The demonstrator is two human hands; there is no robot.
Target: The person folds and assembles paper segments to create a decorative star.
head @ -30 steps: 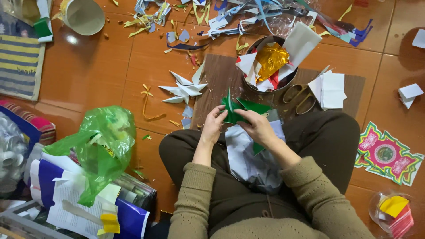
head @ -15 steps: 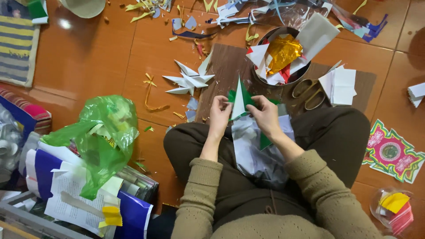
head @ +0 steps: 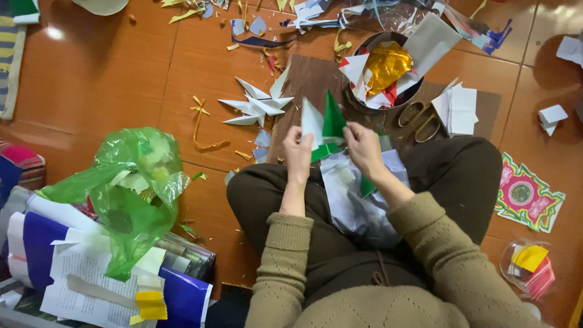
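I sit cross-legged on an orange tiled floor. My left hand (head: 298,153) and my right hand (head: 363,149) both grip a folded piece of green and white paper (head: 325,121) held upright above my knees, its points sticking up. A sheet of pale paper (head: 355,194) lies in my lap beneath the hands. A white folded paper shape (head: 255,106) with several pointed wings lies on the floor just beyond my left hand.
A round dark bowl (head: 355,100) holds gold foil and paper scraps on a brown board (head: 303,79). Scissors (head: 419,116) and white paper squares (head: 458,109) lie beside it. A green plastic bag (head: 130,188) sits left on stacked papers. A colourful printed cut-out (head: 527,193) lies right.
The green and white paper has been turned and raised so its points stand upright between my hands. My view has shifted slightly nearer to the floor work.
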